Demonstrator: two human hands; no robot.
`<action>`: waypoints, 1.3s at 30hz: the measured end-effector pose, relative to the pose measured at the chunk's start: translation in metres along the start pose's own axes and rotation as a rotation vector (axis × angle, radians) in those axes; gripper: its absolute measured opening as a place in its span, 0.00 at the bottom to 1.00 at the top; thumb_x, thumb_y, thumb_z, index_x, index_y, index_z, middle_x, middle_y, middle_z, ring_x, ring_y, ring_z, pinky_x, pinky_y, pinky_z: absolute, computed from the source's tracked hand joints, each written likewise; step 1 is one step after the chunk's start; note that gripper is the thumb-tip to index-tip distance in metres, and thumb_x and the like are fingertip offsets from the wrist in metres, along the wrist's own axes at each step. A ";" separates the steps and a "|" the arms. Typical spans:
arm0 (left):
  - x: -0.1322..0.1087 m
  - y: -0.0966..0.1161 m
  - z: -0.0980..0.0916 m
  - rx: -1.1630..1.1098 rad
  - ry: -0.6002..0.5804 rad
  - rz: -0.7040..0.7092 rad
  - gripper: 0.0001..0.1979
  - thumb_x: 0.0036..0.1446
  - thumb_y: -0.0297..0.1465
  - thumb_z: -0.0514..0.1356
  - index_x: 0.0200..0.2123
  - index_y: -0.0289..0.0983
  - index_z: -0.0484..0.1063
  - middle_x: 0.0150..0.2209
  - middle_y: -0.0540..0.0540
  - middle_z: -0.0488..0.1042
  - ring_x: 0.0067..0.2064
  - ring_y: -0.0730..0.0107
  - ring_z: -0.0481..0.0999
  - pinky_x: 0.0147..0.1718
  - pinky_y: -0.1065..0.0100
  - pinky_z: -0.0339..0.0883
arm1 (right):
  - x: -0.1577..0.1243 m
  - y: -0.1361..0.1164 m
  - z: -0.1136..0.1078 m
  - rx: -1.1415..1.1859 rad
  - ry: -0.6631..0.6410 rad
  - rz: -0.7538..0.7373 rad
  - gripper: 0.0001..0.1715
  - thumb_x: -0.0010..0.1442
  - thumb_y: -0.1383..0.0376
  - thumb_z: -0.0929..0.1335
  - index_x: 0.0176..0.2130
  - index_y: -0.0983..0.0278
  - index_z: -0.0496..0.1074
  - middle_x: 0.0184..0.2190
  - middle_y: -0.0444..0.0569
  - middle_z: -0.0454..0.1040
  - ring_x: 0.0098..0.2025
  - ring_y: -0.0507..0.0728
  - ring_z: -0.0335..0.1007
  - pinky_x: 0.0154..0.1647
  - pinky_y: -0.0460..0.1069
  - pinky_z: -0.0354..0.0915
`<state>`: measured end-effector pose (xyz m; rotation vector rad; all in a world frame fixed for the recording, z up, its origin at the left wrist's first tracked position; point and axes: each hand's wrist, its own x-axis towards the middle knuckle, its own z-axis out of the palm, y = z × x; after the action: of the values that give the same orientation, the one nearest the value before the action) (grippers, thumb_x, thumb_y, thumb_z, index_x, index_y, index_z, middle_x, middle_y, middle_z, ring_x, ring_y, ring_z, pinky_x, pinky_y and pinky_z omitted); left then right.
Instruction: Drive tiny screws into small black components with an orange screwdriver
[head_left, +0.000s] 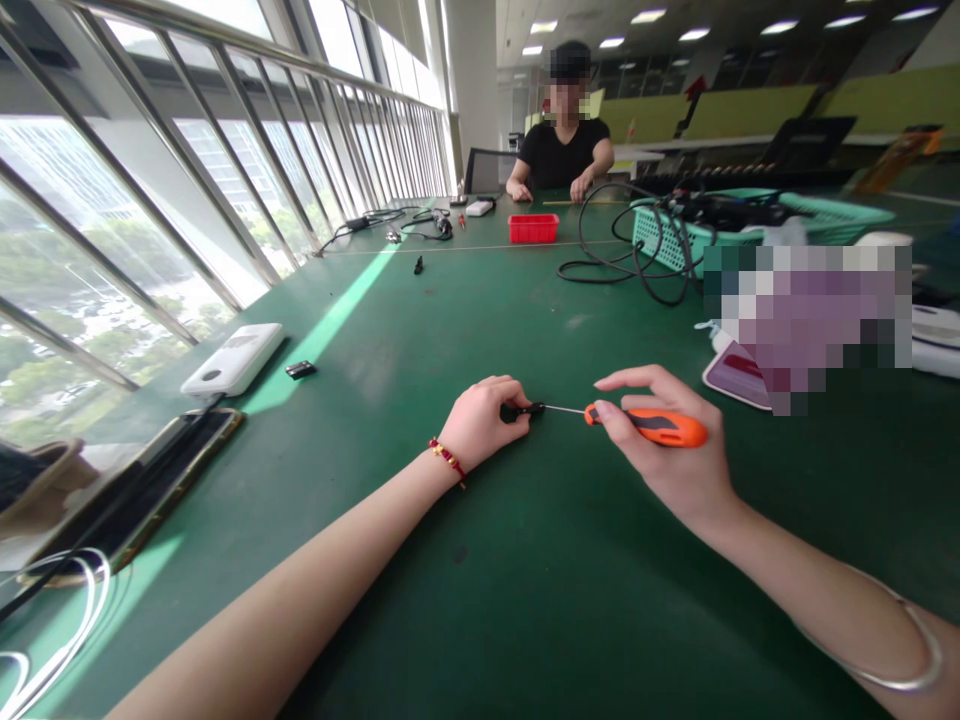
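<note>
My left hand point(486, 420) pinches a small black part point(534, 408) just above the green table; its exact kind is too small to make out. In my right hand point(675, 450) lies a screwdriver point(667, 427) with an orange and black handle, held between thumb and palm while the index finger is lifted off it. The thin metal shaft points left, and its tip meets or nearly meets the black part. A red beaded bracelet circles the left wrist, and a silver bangle sits on the right forearm.
A small black piece point(301, 370) and a white power bank point(234, 360) lie to the left, near a phone point(180, 480). Farther back are a red tray point(533, 229), a teal basket point(667, 240) with cables, and a seated person point(566, 150). A railing point(225, 100) runs along the left.
</note>
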<state>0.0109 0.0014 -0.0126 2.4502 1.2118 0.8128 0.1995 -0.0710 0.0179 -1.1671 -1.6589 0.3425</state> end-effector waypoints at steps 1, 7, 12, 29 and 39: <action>0.000 0.000 0.000 0.000 -0.001 0.003 0.02 0.45 0.25 0.58 0.26 0.37 0.69 0.29 0.49 0.72 0.34 0.70 0.71 0.33 0.70 0.65 | -0.001 0.000 0.000 -0.011 -0.008 -0.014 0.06 0.54 0.63 0.67 0.35 0.62 0.66 0.11 0.34 0.55 0.14 0.47 0.51 0.18 0.45 0.55; 0.000 -0.001 0.001 0.010 0.002 -0.002 0.02 0.45 0.26 0.58 0.26 0.37 0.69 0.30 0.49 0.72 0.34 0.69 0.71 0.33 0.69 0.65 | 0.003 0.004 0.003 0.061 0.141 -0.127 0.30 0.47 0.67 0.70 0.49 0.60 0.61 0.35 0.48 0.67 0.37 0.56 0.68 0.40 0.52 0.66; 0.000 0.001 0.000 -0.002 -0.004 0.000 0.02 0.45 0.25 0.58 0.26 0.36 0.69 0.29 0.49 0.72 0.34 0.69 0.71 0.34 0.69 0.65 | 0.002 0.001 0.001 0.035 0.056 -0.023 0.18 0.51 0.64 0.69 0.43 0.61 0.64 0.17 0.37 0.61 0.18 0.50 0.60 0.21 0.46 0.60; 0.000 -0.001 0.001 -0.002 0.005 0.000 0.01 0.46 0.26 0.58 0.26 0.37 0.69 0.30 0.49 0.72 0.34 0.69 0.71 0.34 0.69 0.65 | 0.001 0.000 0.000 0.010 0.074 -0.051 0.12 0.52 0.65 0.68 0.40 0.62 0.66 0.19 0.39 0.63 0.21 0.50 0.63 0.25 0.46 0.62; 0.000 -0.005 0.002 -0.021 0.032 -0.006 0.03 0.50 0.29 0.58 0.29 0.37 0.72 0.30 0.49 0.73 0.34 0.69 0.71 0.34 0.69 0.66 | 0.001 0.005 0.000 -0.006 -0.057 -0.086 0.05 0.56 0.66 0.64 0.31 0.64 0.69 0.17 0.39 0.61 0.17 0.47 0.57 0.20 0.44 0.55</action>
<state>0.0087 0.0042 -0.0169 2.4244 1.2148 0.8615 0.2022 -0.0679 0.0151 -1.0953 -1.7556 0.3192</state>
